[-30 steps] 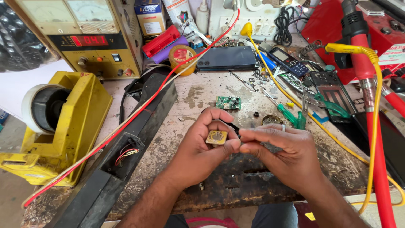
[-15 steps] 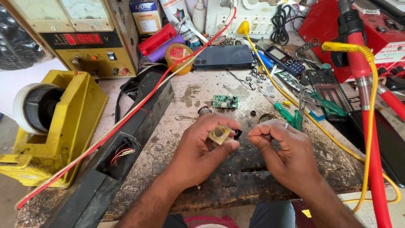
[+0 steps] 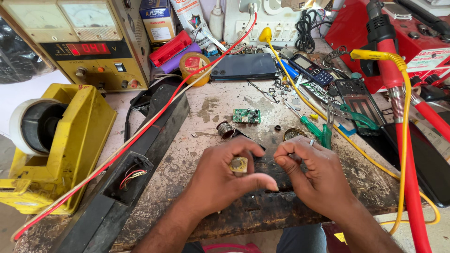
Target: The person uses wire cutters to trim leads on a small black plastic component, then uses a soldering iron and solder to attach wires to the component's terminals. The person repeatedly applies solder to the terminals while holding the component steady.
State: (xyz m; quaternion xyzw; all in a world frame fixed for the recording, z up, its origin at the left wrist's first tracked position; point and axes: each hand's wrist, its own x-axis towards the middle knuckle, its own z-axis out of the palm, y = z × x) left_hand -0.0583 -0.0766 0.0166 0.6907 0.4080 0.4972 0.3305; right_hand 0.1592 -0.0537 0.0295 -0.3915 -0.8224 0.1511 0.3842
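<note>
My left hand [image 3: 225,180] pinches a small yellowish square component [image 3: 238,164] between thumb and fingers, low over the worn workbench [image 3: 206,122]. My right hand [image 3: 314,175] is close beside it, fingertips pinched on a thin wire or lead [image 3: 273,160] that points toward the component. A small green circuit board [image 3: 247,115] lies on the bench just beyond the hands, with a little spool of solder [image 3: 225,129] to its left.
A yellow bench power supply [image 3: 89,42] stands at the back left, a yellow tape dispenser [image 3: 56,145] at the left. A long black case [image 3: 136,173] with wires lies diagonally. A dark phone [image 3: 243,66], green screwdriver [image 3: 315,130], red and yellow cables [image 3: 403,140] crowd the right.
The hands have drawn slightly apart and lower toward the bench edge. The right hand's fingers now pinch near the component rather than overlapping the left hand.
</note>
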